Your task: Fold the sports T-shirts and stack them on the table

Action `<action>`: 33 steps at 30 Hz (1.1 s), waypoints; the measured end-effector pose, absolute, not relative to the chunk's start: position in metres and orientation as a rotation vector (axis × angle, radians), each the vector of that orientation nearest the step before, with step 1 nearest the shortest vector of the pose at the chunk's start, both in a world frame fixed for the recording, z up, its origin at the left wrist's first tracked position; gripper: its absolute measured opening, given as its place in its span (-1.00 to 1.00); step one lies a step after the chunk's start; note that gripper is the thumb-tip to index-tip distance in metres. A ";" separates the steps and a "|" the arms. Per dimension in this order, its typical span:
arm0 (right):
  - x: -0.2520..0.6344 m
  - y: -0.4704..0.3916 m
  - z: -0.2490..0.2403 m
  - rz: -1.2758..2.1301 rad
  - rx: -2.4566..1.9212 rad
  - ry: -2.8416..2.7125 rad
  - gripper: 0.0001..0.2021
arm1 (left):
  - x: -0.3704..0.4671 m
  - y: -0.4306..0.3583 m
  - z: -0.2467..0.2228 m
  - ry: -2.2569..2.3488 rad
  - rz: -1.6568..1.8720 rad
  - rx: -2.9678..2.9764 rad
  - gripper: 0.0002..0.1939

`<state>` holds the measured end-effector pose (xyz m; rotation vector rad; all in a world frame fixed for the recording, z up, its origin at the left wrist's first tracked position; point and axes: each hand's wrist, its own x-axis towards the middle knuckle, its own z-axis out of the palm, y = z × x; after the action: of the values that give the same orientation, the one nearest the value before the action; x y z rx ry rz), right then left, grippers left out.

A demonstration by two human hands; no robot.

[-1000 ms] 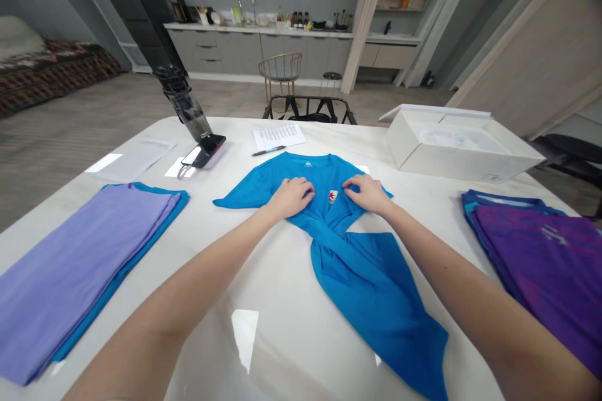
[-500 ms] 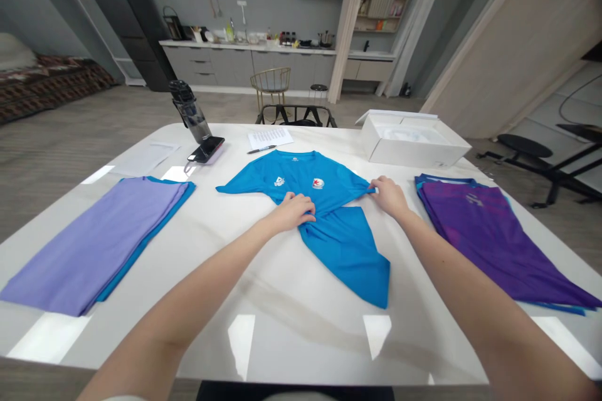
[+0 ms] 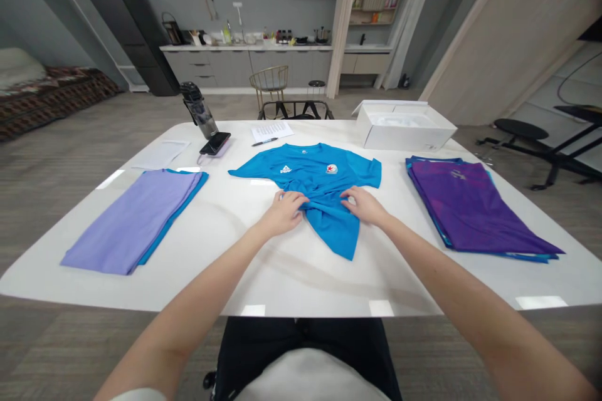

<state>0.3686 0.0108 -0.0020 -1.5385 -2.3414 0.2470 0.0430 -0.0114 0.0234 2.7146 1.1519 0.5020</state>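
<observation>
A blue T-shirt (image 3: 308, 166) lies front up on the white table, its chest and sleeves spread at the far side. Its lower part is bunched and twisted, and one corner points toward me. My left hand (image 3: 285, 211) pinches the cloth at the left edge of the bunched waist. At the opposite edge, my right hand (image 3: 365, 205) touches the shirt, with a small gap showing between its thumb and fingers.
On the left of the table (image 3: 188, 288) lie folded lilac and blue clothes (image 3: 136, 219); purple and blue ones (image 3: 470, 207) lie on the right. A white box (image 3: 404, 128), paper (image 3: 273, 130), a pen (image 3: 264, 141), a phone (image 3: 215, 143) and a bottle (image 3: 200, 111) stand or lie farther back.
My right hand has left the right sleeve and moved in to the shirt's waist. That sleeve now lies spread out. The lower part of the shirt is more gathered, and the view has shifted.
</observation>
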 end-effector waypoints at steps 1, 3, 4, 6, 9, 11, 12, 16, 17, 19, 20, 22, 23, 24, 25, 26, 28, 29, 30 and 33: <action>0.355 0.001 -0.004 0.308 -1.462 -2.370 -0.77 | 0.057 -0.019 0.022 1.110 0.490 2.755 -0.52; 0.331 -0.018 -0.005 0.367 -1.390 -2.397 -0.79 | 0.081 -0.031 0.020 1.071 0.449 2.814 -0.49; 0.323 -0.027 -0.005 0.401 -1.389 -2.394 -0.81 | 0.090 -0.035 0.018 1.064 0.425 2.837 -0.48; 0.312 -0.043 -0.003 0.533 -1.430 -2.352 -0.84 | 0.099 -0.043 0.018 1.064 0.380 2.872 -0.53; 0.312 -0.059 0.003 0.782 -1.499 -2.247 -0.81 | 0.093 -0.053 0.023 1.057 0.373 2.878 -0.69; 0.318 -0.067 0.006 0.753 -1.510 -2.229 -0.77 | 0.080 -0.061 0.028 1.053 0.452 2.805 -0.72; 0.322 -0.070 0.007 0.673 -1.504 -2.251 -0.70 | 0.072 -0.066 0.031 1.056 0.511 2.743 -0.71; 0.331 -0.086 0.009 0.407 -1.502 -2.408 -0.49 | 0.035 -0.082 0.034 1.097 0.714 2.462 -0.65; 0.330 -0.091 0.008 0.408 -1.502 -2.428 -0.52 | 0.026 -0.085 0.032 1.119 0.754 2.398 -0.66; 0.327 -0.103 0.006 0.437 -1.459 -2.413 -0.56 | 0.009 -0.088 0.027 1.183 0.823 2.280 -0.69; 0.324 -0.108 0.004 0.460 -1.419 -2.392 -0.56 | 0.002 -0.089 0.024 1.223 0.845 2.234 -0.71; 0.317 -0.118 0.000 0.521 -1.346 -2.351 -0.55 | -0.009 -0.094 0.021 1.313 0.854 2.194 -0.74; 0.313 -0.123 -0.002 0.551 -1.323 -2.338 -0.57 | -0.013 -0.098 0.021 1.349 0.836 2.206 -0.75; 0.309 -0.126 -0.004 0.576 -1.310 -2.332 -0.62 | -0.014 -0.103 0.021 1.366 0.801 2.243 -0.75; 0.304 -0.130 -0.006 0.591 -1.308 -2.328 -0.70 | -0.013 -0.110 0.021 1.357 0.751 2.303 -0.76; 0.299 -0.132 -0.006 0.596 -1.311 -2.321 -0.78 | -0.010 -0.117 0.022 1.326 0.689 2.379 -0.77; 0.290 -0.136 -0.004 0.592 -1.312 -2.291 -0.88 | 0.000 -0.131 0.021 1.246 0.560 2.542 -0.79; 0.286 -0.138 -0.001 0.587 -1.304 -2.258 -0.88 | 0.006 -0.138 0.020 1.229 0.504 2.609 -0.76; 0.282 -0.139 0.003 0.584 -1.291 -2.210 -0.86 | 0.012 -0.143 0.018 1.239 0.454 2.660 -0.71; 0.272 -0.140 0.020 0.642 -1.233 -1.987 -0.88 | 0.023 -0.154 0.013 1.362 0.351 2.717 -0.78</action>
<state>0.2724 -0.1398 0.0196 -1.2332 -1.9865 0.6423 0.0226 -0.1536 0.0134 2.7168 1.3617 0.3505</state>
